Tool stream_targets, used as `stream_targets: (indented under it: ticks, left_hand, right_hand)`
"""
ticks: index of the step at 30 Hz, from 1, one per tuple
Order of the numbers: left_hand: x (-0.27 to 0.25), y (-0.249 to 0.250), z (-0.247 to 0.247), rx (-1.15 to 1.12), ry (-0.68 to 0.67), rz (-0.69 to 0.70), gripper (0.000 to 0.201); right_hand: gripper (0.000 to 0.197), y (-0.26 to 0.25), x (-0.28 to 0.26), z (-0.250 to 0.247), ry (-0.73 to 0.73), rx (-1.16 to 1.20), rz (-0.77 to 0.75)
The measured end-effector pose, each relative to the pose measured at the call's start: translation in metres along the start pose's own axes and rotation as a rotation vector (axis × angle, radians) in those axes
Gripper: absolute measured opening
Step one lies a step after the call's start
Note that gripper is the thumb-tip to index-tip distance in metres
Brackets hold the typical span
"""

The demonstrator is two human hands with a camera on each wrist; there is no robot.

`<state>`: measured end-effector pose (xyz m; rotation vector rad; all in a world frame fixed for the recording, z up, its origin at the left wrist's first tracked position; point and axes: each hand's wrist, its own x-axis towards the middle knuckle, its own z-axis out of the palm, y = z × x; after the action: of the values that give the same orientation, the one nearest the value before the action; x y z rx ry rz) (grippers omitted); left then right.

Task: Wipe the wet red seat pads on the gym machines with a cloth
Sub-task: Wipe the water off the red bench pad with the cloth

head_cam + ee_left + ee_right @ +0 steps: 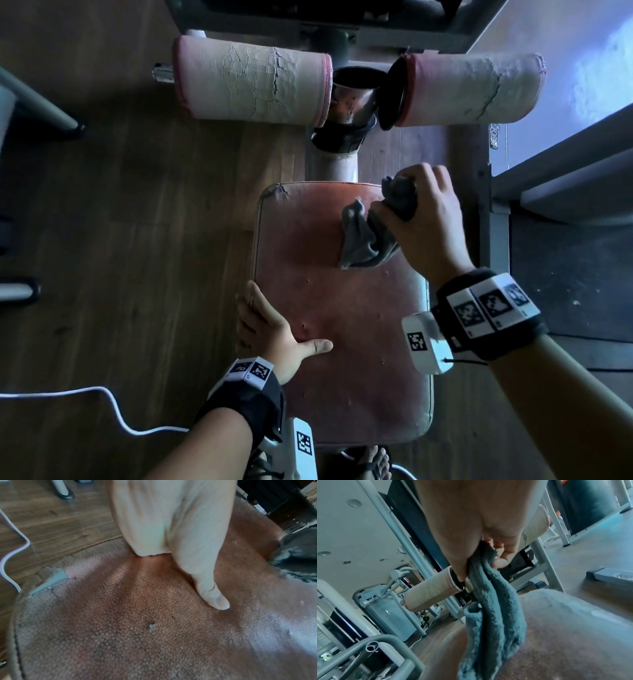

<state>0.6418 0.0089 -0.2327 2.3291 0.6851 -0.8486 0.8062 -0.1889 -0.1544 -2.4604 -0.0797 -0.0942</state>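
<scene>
A worn red seat pad (342, 342) fills the middle of the head view, cracked at its far left corner. My right hand (421, 212) grips a bunched grey cloth (363, 240) over the pad's far right part. The cloth's loose end hangs down onto the pad surface (573, 635), and in the right wrist view my fingers curl round the cloth (493, 615). My left hand (274, 332) rests on the pad's near left edge. Its thumb (211, 595) lies flat on the pebbled surface (137, 642), with the fingers over the side. The cloth (298, 550) shows at the right edge of the left wrist view.
Two cracked pale roller pads (253, 82) (469, 89) sit beyond the seat on either side of a post (342, 164). A grey machine frame (496, 219) stands close on the right. A white cable (113, 404) runs over the wooden floor at left. My sandalled foot (373, 459) is below the seat.
</scene>
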Motion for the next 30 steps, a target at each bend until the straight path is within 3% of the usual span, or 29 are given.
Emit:
stream_targets:
  ticks: [2,6,9,14,20,22,24,26,30]
  left_hand:
    - [-0.001,0.000,-0.001,0.002,0.009,-0.001,0.166]
    - [-0.002,0.003,0.003,0.042,0.067,-0.013,0.168]
    - [-0.001,0.006,0.005,0.021,0.063,-0.044,0.170]
    - [0.000,0.004,0.006,0.035,0.070,-0.039,0.171]
    - [0.001,0.004,0.005,-0.006,0.035,-0.070,0.170]
    - [0.001,0.005,0.005,-0.010,0.041,-0.072,0.170]
    - [0.000,0.005,0.005,-0.015,0.032,-0.074,0.170]
    - [0.000,0.007,0.004,-0.026,0.030,-0.071,0.170]
    - [-0.001,0.008,0.005,-0.027,0.065,-0.084,0.171]
  right_hand:
    - [0.036,0.001,-0.006,-0.012,-0.001,0.047,-0.081]
    - [0.042,0.013,-0.036,-0.015,-0.303,-0.105,-0.267]
    - [0.059,0.024,-0.062,-0.010,-0.457,-0.195,-0.305]
    - [0.062,0.033,-0.078,0.003,-0.306,-0.299,-0.275]
    - [0.097,0.033,-0.061,0.023,-0.412,-0.216,-0.207]
    - [0.107,0.032,-0.056,0.027,-0.371,-0.212,-0.129]
    - [0.114,0.035,-0.055,0.030,-0.311,-0.151,0.040]
    - [0.103,0.038,-0.055,0.029,-0.265,-0.036,0.112]
    - [0.062,0.035,-0.052,0.014,-0.185,-0.064,-0.026]
